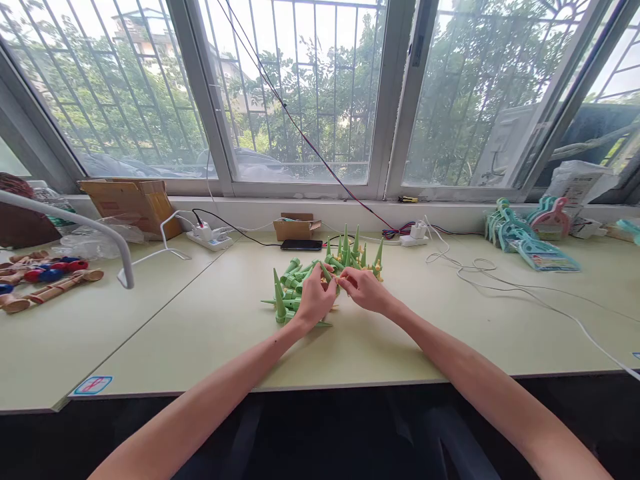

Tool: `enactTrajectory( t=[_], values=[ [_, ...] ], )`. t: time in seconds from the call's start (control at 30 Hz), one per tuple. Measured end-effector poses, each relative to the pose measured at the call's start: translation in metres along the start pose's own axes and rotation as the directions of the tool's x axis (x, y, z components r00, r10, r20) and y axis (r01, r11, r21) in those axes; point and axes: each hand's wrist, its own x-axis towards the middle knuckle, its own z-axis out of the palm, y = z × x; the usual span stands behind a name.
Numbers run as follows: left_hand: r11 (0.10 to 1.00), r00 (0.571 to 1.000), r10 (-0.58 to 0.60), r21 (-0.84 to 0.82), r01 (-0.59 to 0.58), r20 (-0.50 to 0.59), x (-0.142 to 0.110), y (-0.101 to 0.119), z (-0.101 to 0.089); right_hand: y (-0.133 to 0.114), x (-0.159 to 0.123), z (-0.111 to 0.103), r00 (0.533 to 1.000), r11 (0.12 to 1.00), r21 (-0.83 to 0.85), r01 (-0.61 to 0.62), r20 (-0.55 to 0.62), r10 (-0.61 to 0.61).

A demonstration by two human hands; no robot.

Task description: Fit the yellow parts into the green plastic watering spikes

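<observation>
My left hand [317, 297] is closed around a green plastic spike [325, 272], its pointed end tipped up and away. Close against it, my right hand [365, 288] has thumb and fingertips pinched together at the spike's base. Whatever sits in that pinch is too small and covered to make out. Left of and behind my left hand lies a loose pile of green cone-shaped spikes [279, 300], mostly on their sides. Behind my right hand, several green spikes with yellow pieces at their bases [346, 247] stand upright in a group.
A black phone [301, 245] and a small open cardboard box [297, 227] lie behind the spikes. Power strips [210, 238] and white cables [480, 267] run along the back. Hangers [505, 227] are at right, wooden pieces [60, 290] and a metal tube [95, 223] at left.
</observation>
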Motion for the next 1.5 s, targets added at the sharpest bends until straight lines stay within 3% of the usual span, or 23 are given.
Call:
enactTrajectory(
  t=[1.5],
  values=[
    [0.999,1.000,0.011,0.037,-0.011,0.005,0.0013,-0.0040,0.0007,-0.0003,0.0005,0.0006,0.998,0.998,-0.017,-0.066,0.022,0.066]
  ],
)
